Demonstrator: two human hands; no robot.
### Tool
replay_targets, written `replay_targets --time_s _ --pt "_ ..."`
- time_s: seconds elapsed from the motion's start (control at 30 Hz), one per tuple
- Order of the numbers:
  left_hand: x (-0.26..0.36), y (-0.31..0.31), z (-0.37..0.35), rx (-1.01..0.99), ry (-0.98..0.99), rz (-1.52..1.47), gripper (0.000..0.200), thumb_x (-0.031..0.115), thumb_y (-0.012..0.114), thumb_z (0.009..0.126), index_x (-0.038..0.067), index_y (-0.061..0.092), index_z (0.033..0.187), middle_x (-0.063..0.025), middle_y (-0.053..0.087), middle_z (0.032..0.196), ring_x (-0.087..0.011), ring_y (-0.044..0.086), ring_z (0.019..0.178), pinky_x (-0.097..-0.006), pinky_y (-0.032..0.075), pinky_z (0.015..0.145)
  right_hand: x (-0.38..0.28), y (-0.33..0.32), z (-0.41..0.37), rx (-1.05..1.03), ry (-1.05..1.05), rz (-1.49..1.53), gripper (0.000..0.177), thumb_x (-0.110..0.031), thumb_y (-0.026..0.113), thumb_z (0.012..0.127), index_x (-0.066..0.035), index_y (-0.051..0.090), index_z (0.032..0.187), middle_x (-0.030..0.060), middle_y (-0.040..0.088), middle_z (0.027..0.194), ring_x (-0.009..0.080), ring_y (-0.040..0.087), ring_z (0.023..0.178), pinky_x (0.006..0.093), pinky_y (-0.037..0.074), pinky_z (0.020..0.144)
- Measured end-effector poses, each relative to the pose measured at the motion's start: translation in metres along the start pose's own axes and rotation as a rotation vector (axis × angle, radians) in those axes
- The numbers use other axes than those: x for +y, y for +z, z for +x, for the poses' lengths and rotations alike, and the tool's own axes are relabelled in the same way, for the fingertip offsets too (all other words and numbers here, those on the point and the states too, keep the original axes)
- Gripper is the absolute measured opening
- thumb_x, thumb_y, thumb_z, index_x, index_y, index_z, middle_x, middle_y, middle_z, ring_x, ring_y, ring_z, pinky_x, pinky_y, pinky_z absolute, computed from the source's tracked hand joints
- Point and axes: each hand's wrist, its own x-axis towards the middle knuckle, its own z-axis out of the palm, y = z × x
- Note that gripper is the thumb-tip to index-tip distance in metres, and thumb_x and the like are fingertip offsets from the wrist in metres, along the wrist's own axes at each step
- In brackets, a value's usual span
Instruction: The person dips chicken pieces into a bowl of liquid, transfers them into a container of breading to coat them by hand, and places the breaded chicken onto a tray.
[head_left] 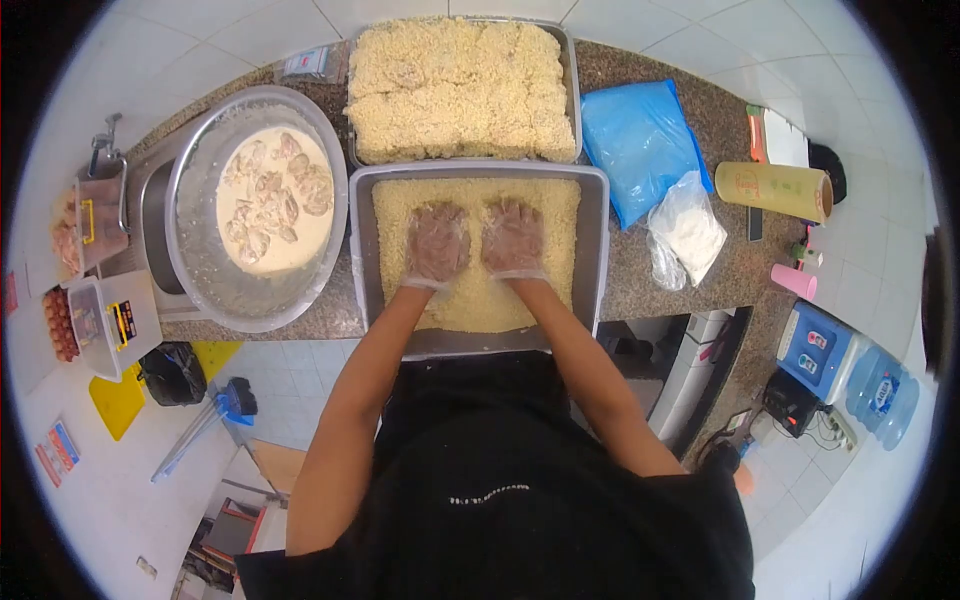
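Both hands wear thin see-through plastic gloves. My left hand (438,245) lies palm down on pale yellow breadcrumbs (470,300) inside a grey tub (598,260). Beside it, a short gap apart, my right hand (513,240) presses on the same crumbs, fingers pointing away from me and partly dusted with them. Whatever may lie under the palms is hidden. Directly behind stands a second tray (576,100) heaped with crumb-coated pieces (460,90). To the left, a big metal bowl (190,240) holds pale batter with pieces of raw meat (275,195) in it.
Right of the tubs lie a blue plastic bag (645,145), a clear bag of white powder (690,232) and a roll of plastic wrap (773,190). A sink (157,220) and clear plastic boxes (115,320) are at far left. A tiled wall rises behind.
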Motion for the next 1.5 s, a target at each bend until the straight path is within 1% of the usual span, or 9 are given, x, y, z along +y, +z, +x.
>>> replay_targets --time_s 0.23,0.33,0.47,0.6,0.7,1.23,1.33,1.4,1.5 --pt "-0.002 -0.013 0.007 -0.267 -0.042 0.006 0.056 0.04 0.043 0.09 0.012 0.042 0.138 -0.0151 0.026 0.15 -0.0384 0.021 0.138 -0.0564 0.016 0.111 0.016 0.037 -0.002 0.033 -0.074 -0.197 0.051 -0.039 0.043 0.09 -0.014 0.048 0.134 0.0174 0.03 0.148 0.0375 0.027 0.136 0.0506 0.017 0.112" --pt "-0.009 -0.015 0.027 -0.285 -0.069 -0.178 0.06 0.046 0.045 0.09 0.012 0.041 0.139 -0.0176 0.029 0.149 -0.0366 0.023 0.138 -0.0514 0.018 0.112 0.037 0.029 0.007 -0.118 -0.088 0.225 0.05 -0.038 0.046 0.09 -0.013 0.049 0.133 0.0159 0.035 0.146 0.0351 0.029 0.136 0.0454 0.021 0.112" --pt "-0.034 -0.06 0.036 -0.646 -0.051 -0.115 0.067 0.051 0.052 0.086 0.009 0.041 0.138 -0.0211 0.041 0.14 -0.0344 0.04 0.13 -0.041 0.033 0.107 0.078 0.029 0.039 -0.248 -0.352 0.02 0.064 -0.046 0.043 0.091 -0.009 0.034 0.142 0.0167 0.041 0.142 0.0298 0.035 0.135 0.0387 0.026 0.112" --pt "-0.036 -0.083 0.029 -0.717 -0.173 -0.112 0.068 0.046 0.061 0.081 0.007 0.044 0.134 -0.0227 0.046 0.136 -0.0361 0.048 0.123 -0.041 0.039 0.102 0.055 -0.045 0.011 -0.538 -0.001 0.0 0.068 -0.047 0.055 0.086 -0.007 0.038 0.138 0.0182 0.045 0.138 0.0305 0.043 0.128 0.0388 0.033 0.108" --pt "-0.026 -0.085 0.015 -0.466 -0.191 -0.162 0.069 0.042 0.064 0.079 0.004 0.044 0.133 -0.025 0.048 0.132 -0.036 0.05 0.121 -0.0419 0.04 0.102 0.04 -0.052 -0.009 -0.385 0.0 0.063 0.067 -0.039 0.063 0.083 -0.007 0.04 0.137 0.0188 0.047 0.136 0.0331 0.047 0.124 0.0404 0.036 0.106" --pt "0.016 -0.152 0.004 -0.555 -0.292 -0.232 0.052 0.031 0.064 0.081 -0.001 0.054 0.121 -0.028 0.049 0.129 -0.0381 0.051 0.119 -0.0402 0.041 0.1 0.037 -0.106 -0.073 0.308 -0.257 0.725 0.052 0.004 0.056 0.074 -0.005 0.048 0.125 0.0168 0.057 0.117 0.0259 0.056 0.108 0.033 0.043 0.096" --pt "0.001 -0.134 -0.007 -0.426 -0.334 -0.411 0.047 0.023 0.064 0.078 -0.002 0.057 0.116 -0.0264 0.056 0.12 -0.0388 0.055 0.112 -0.0409 0.042 0.097 0.034 -0.115 -0.075 0.166 -0.111 0.796 0.051 0.006 0.058 0.075 -0.002 0.047 0.124 0.016 0.055 0.122 0.0244 0.055 0.111 0.0322 0.043 0.096" --pt "-0.009 -0.131 -0.012 -0.229 0.147 -0.482 0.052 0.02 0.065 0.077 -0.004 0.052 0.121 -0.0256 0.057 0.119 -0.0367 0.053 0.116 -0.0391 0.04 0.099 0.038 -0.1 -0.072 0.178 -0.122 0.87 0.05 0.007 0.058 0.076 -0.002 0.047 0.124 0.0148 0.055 0.121 0.0231 0.055 0.11 0.0317 0.043 0.096" --pt "-0.022 -0.094 -0.019 -0.12 0.018 -0.551 0.057 0.019 0.067 0.075 -0.004 0.05 0.123 -0.0231 0.058 0.119 -0.033 0.053 0.117 -0.0361 0.039 0.1 0.044 -0.085 -0.069 0.154 -0.08 0.992 0.049 0.003 0.061 0.076 -0.004 0.049 0.123 0.013 0.059 0.115 0.023 0.058 0.105 0.0324 0.045 0.092"
